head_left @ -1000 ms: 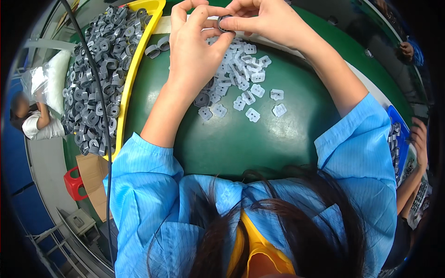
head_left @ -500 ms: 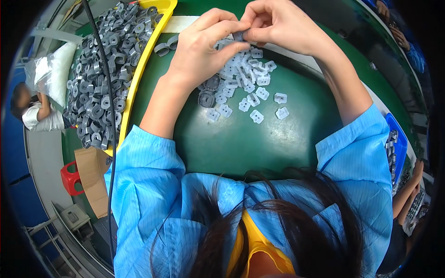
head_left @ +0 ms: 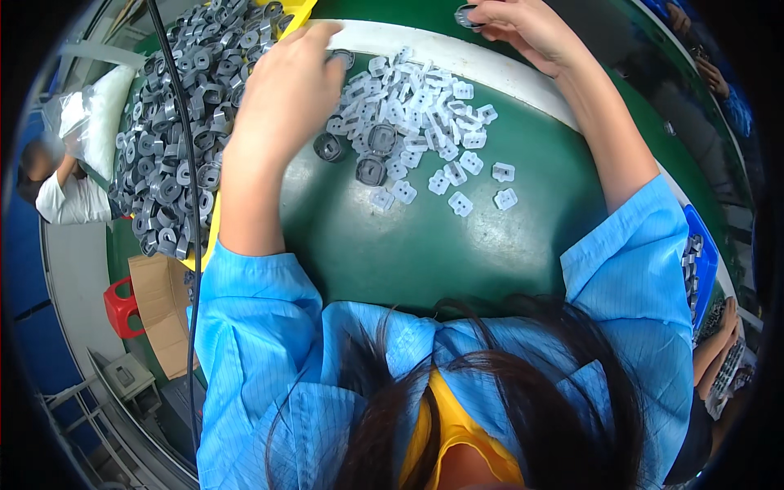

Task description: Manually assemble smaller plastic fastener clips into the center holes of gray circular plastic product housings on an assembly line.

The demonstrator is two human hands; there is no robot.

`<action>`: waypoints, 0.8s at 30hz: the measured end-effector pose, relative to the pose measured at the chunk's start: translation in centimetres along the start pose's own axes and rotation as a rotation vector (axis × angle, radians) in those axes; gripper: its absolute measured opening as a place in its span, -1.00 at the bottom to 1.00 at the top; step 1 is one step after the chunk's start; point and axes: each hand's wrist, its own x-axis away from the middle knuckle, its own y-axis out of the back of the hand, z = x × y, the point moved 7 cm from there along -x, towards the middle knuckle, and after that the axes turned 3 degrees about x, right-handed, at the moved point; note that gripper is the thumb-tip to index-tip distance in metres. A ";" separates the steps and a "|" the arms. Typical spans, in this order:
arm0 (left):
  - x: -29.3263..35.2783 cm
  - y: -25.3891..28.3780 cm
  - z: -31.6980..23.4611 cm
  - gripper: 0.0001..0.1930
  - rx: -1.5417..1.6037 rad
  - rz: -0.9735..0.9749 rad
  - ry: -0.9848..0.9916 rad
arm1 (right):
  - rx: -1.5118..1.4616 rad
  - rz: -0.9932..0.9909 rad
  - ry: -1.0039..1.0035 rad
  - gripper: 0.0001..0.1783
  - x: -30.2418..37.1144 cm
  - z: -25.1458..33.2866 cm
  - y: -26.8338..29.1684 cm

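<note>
A small part (head_left: 468,16) is seen at the far side of the desk (head_left: 449,261), beyond the pale strip (head_left: 457,45) that crosses the green surface. It is grey and rounded, with a lighter, shinier face, though its finer detail is too small to be made out. It is gripped at its edge by the right hand (head_left: 523,33) — thumb and fingers are closed on it, and it juts out to the left of the fingertips. The left hand (head_left: 287,90) is blurred, placed between the yellow tray (head_left: 216,233) of grey rings (head_left: 175,106) and the heap of translucent pieces (head_left: 425,106); its fingers are partly bent, and whether anything is held there cannot be told. Beside that heap, at its near left, three dark oval housings (head_left: 370,171) are laid on the desk — two close together, one slightly apart.
</note>
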 end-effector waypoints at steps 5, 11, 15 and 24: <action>0.6 -1.5 2.2 -0.75 -0.158 0.055 -0.099 | 0.557 -0.306 0.075 -0.86 -0.9 0.1 3.5; -1.2 -1.9 2.1 -0.81 0.067 -0.150 -0.036 | 1.130 -0.499 0.512 -0.71 1.2 3.2 1.5; -1.6 -2.5 3.8 -0.78 0.367 -0.229 0.207 | 1.009 -0.165 0.373 -0.75 0.8 4.5 -4.8; -0.9 -3.0 3.2 -0.63 0.356 -0.026 0.134 | 0.877 -0.050 0.312 -0.76 1.3 2.4 -7.4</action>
